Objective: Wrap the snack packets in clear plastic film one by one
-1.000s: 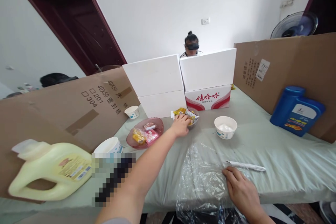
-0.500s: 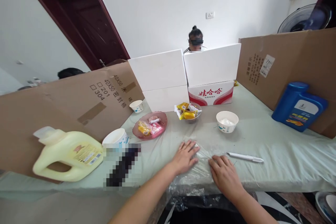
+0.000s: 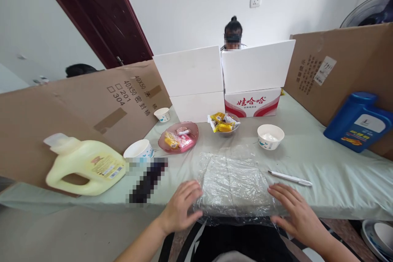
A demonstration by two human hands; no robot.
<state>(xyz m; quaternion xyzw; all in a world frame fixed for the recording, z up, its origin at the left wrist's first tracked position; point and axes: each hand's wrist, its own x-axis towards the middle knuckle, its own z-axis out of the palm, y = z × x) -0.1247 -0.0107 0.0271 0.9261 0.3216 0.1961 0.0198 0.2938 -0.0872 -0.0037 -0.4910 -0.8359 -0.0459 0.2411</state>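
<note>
A crinkled clear plastic sheet [image 3: 233,182] lies spread over the near edge of the table. My left hand [image 3: 181,206] rests flat on its left edge, fingers stretched out. At the sheet's right edge my right hand [image 3: 297,209] lies flat too, fingers apart. Neither hand holds anything. A white pen [image 3: 290,178] lies just beyond my right hand. Further back stand a small bowl of yellow wrapped snacks [image 3: 223,123], a pink plate of wrapped sweets [image 3: 178,139] and a white paper bowl [image 3: 270,136].
A pale yellow jug [image 3: 86,166] lies at left by a paper cup [image 3: 139,150]. A blue bottle [image 3: 359,122] leans at right. Cardboard walls [image 3: 76,114] and white foam boxes [image 3: 190,77] enclose the table. A person [image 3: 232,39] sits behind the boxes.
My left hand came back from the snack bowl to the sheet. Both hands then slid apart from the middle to the sheet's edges, and the sheet now lies flatter and wider.
</note>
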